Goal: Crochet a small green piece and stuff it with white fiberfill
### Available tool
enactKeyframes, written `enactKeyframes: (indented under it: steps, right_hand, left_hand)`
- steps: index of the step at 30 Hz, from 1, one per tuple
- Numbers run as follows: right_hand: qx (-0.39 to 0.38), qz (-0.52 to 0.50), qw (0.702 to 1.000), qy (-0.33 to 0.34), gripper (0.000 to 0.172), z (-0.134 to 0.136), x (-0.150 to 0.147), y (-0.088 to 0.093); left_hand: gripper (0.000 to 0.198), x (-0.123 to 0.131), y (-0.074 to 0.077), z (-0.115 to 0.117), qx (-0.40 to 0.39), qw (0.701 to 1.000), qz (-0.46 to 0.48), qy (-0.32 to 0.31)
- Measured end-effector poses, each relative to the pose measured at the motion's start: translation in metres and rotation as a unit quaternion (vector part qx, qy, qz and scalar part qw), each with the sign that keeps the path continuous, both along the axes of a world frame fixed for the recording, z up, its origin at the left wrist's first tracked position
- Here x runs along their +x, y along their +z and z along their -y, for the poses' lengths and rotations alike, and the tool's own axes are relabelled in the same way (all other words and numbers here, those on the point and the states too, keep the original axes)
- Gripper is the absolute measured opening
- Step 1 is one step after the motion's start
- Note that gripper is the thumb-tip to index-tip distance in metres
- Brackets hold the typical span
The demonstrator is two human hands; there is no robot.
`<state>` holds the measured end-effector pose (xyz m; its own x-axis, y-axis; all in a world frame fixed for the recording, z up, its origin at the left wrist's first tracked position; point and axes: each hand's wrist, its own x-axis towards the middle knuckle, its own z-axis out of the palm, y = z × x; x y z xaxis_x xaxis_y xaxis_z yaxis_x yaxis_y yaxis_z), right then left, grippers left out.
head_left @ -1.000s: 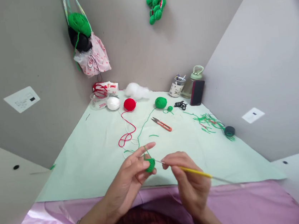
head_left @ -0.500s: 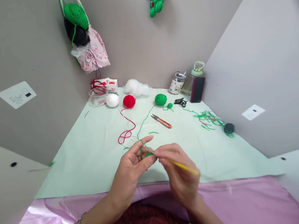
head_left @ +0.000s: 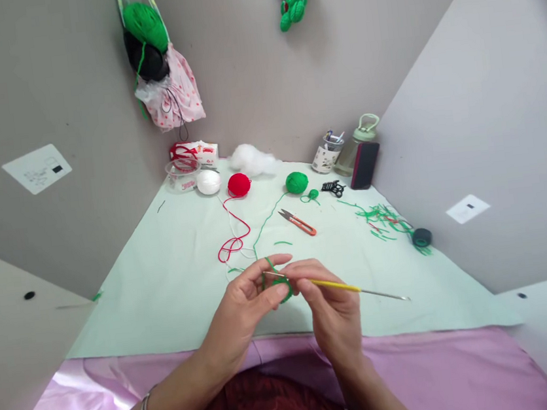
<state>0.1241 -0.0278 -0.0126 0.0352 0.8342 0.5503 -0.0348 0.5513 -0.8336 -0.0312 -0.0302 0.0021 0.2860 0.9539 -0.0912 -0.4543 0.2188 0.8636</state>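
Between thumb and fingers, my left hand [head_left: 245, 307] pinches a small green crochet piece [head_left: 283, 289], and green yarn passes over its raised index finger. My right hand [head_left: 331, 303] is closed around the yellow grip of a crochet hook [head_left: 336, 283]. The hook's metal tip lies at the top of the green piece, by the left fingers; its other metal end sticks out to the right. From the left hand, the yarn runs up the table to a green yarn ball [head_left: 296, 182]. Fingers hide part of the crochet piece.
Orange thread snips [head_left: 298, 222] lie beyond my hands. A red yarn ball [head_left: 239, 184], a white yarn ball [head_left: 208, 182] and white stuffing [head_left: 252, 160] sit farther back. Green yarn scraps [head_left: 381, 219] and black tape [head_left: 421, 237] lie right, below a bottle [head_left: 356, 146] and a phone [head_left: 366, 165].
The crochet hook has swung from slanting down toward me to nearly level, its far end now pointing right. My right hand has turned with it. The left hand keeps its pinch.
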Motion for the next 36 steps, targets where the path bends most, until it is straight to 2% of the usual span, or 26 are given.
enactKeyframes:
  steps: [6, 10, 13, 16, 18, 21, 23, 24, 26, 28, 30, 32, 34, 36]
  right_hand:
    - [-0.088, -0.081, 0.993, 0.008, 0.019, -0.003, 0.002, -0.001]
    - [-0.094, -0.113, 0.989, 0.023, 0.022, -0.003, 0.002, 0.002]
    - [-0.078, -0.08, 0.993, 0.029, 0.025, 0.0, 0.005, 0.003]
    - [-0.029, 0.02, 0.999, -0.009, 0.024, 0.005, 0.01, 0.004]
    - [0.031, 0.115, 0.992, -0.038, 0.024, 0.008, 0.012, 0.003]
    - [0.151, 0.257, 0.951, -0.081, 0.03, 0.011, 0.013, -0.003]
    - [0.218, 0.312, 0.916, -0.125, 0.037, 0.011, 0.011, -0.009]
    - [0.233, 0.317, 0.908, -0.142, 0.04, 0.011, 0.011, -0.011]
    - [0.215, 0.279, 0.925, -0.144, 0.039, 0.011, 0.01, -0.012]
    - [0.142, 0.185, 0.965, -0.118, 0.032, 0.011, 0.009, -0.008]
    - [0.064, 0.07, 0.992, -0.077, 0.026, 0.009, 0.01, -0.003]
    - [0.019, 0.007, 0.999, -0.031, 0.023, 0.005, 0.01, 0.001]
    - [0.004, 0.011, 1.0, 0.001, 0.02, 0.003, 0.008, 0.002]
    - [0.008, 0.04, 0.999, -0.002, 0.02, 0.002, 0.006, 0.002]
  left_hand:
    - [0.036, -0.002, -0.003, 0.0, 0.008, 1.0, -0.023, 0.004]
    - [0.034, -0.005, -0.004, -0.001, 0.008, 0.999, -0.027, 0.016]
    - [0.034, -0.008, -0.004, -0.001, 0.021, 0.999, -0.045, 0.018]
    - [0.034, -0.01, -0.003, 0.0, 0.048, 0.995, -0.089, 0.025]
    - [0.032, -0.009, -0.003, 0.001, 0.073, 0.988, -0.126, 0.044]
    - [0.035, -0.004, -0.003, 0.003, 0.085, 0.984, -0.136, 0.081]
    - [0.046, -0.001, -0.003, 0.003, 0.037, 0.994, -0.079, 0.063]
    - [0.052, -0.001, -0.002, 0.002, -0.003, 0.999, -0.039, 0.035]
    - [0.057, -0.002, -0.001, 0.001, -0.08, 0.996, 0.032, -0.02]
    - [0.056, -0.005, 0.0, -0.002, -0.116, 0.99, 0.067, -0.036]
    - [0.054, -0.007, 0.001, -0.004, -0.11, 0.991, 0.075, -0.018]
    - [0.051, -0.008, 0.001, -0.004, -0.086, 0.994, 0.067, -0.015]
    - [0.046, -0.005, 0.0, -0.002, -0.052, 0.997, 0.051, -0.021]
    - [0.042, -0.002, -0.002, 0.0, -0.019, 0.999, 0.024, -0.01]
